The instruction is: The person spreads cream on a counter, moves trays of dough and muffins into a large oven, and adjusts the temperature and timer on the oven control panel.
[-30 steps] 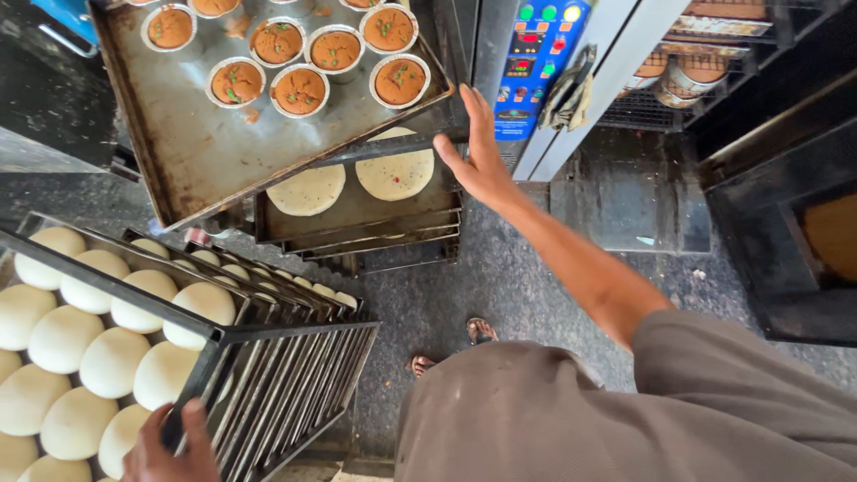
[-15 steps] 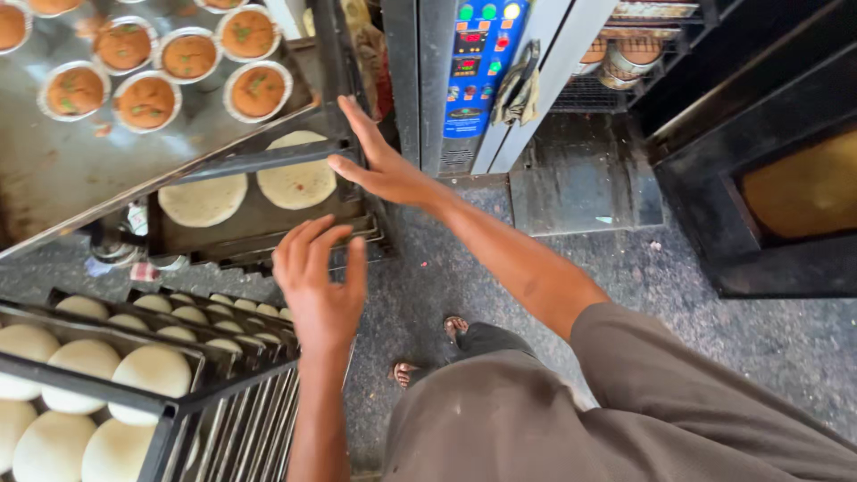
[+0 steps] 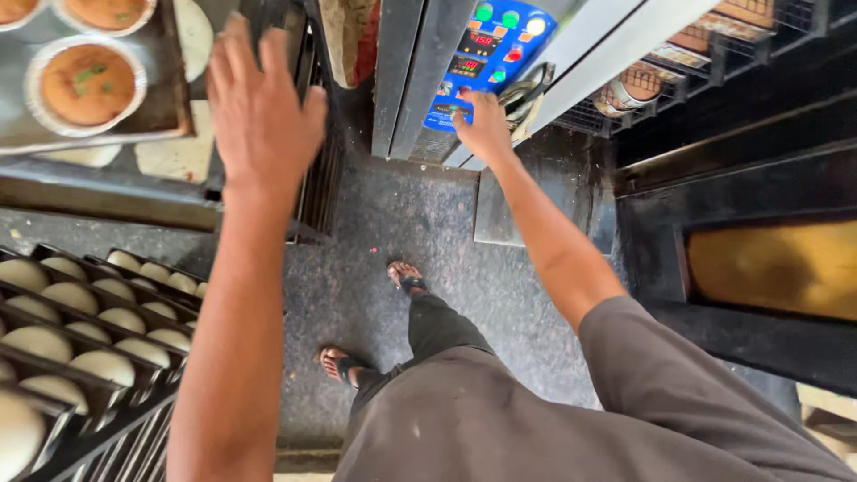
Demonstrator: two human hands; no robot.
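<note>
Nearest, low at left: racks of pale dough balls (image 3: 71,330) on dark trays. Above them the left hand (image 3: 261,107) is raised, fingers spread apart, empty, just beside the edge of the metal tray (image 3: 170,107) carrying a baked tart (image 3: 85,85) in a foil cup. Farther off, the right hand (image 3: 484,125) rests fingertips on the blue control panel (image 3: 486,54) of the oven, beside its metal door handle (image 3: 525,89); fingers loosely curled, clasping nothing.

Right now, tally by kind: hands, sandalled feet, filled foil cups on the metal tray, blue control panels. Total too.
Hands: 2 (left hand, right hand)
Sandalled feet: 2
Filled foil cups on the metal tray: 3, two cut off by the frame
Blue control panel: 1
Total: 8
</note>
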